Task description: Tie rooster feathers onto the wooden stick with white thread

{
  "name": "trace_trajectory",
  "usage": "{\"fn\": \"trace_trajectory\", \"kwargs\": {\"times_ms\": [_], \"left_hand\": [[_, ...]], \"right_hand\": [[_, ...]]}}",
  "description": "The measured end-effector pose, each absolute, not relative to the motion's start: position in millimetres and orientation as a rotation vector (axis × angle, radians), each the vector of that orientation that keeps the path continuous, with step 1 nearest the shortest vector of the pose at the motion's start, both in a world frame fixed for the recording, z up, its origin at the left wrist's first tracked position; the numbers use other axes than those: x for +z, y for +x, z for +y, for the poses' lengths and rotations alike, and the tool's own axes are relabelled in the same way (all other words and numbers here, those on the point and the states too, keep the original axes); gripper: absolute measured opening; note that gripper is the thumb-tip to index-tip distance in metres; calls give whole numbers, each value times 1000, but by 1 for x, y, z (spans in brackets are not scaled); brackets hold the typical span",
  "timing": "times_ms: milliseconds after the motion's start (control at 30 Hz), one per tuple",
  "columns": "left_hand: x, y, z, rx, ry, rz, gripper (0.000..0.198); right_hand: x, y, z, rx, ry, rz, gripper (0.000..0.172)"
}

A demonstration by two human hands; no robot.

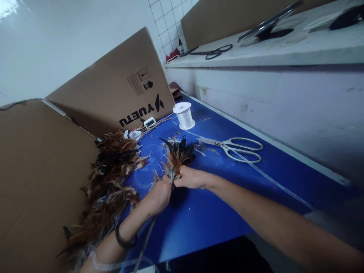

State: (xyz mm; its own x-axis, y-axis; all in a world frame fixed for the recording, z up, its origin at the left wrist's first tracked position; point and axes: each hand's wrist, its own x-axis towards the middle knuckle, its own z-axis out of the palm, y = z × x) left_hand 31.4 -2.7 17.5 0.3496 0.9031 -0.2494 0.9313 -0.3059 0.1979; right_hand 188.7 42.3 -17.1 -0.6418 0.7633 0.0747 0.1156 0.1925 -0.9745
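Observation:
Both hands meet at the base of a bunch of brown and black feathers (176, 157) above the blue table. My left hand (159, 194) is closed around its lower end, where a thin stick (146, 240) runs down toward me. With fingers pinched, my right hand (189, 177) grips the pale feather bases from the right side. Just beyond the bunch lie large metal scissors (227, 146), blades partly apart. A spool of clear ribbon (184, 115) stands upright behind them, and a loose strand of ribbon (273, 180) crosses the table under the scissors' handles.
A long heap of brown feathers (110, 189) lies along the left, beside a cardboard panel (36, 170). A printed cardboard box (119, 83) closes off the back. At right, a white ledge (270, 53) holds black-handled scissors (217, 52). Feather scraps litter the blue table (204, 220).

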Motion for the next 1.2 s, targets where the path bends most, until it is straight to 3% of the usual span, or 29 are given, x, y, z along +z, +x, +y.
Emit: {"fn": "trace_trajectory", "kwargs": {"times_ms": [700,1200], "left_hand": [[20,25,0,35,2201,1483,6],[21,18,-3,204,1668,1305,26]], "right_hand": [[-3,196,30,963,-1076,-2217,13],[-14,192,27,488,-1040,-2314,15]]}}
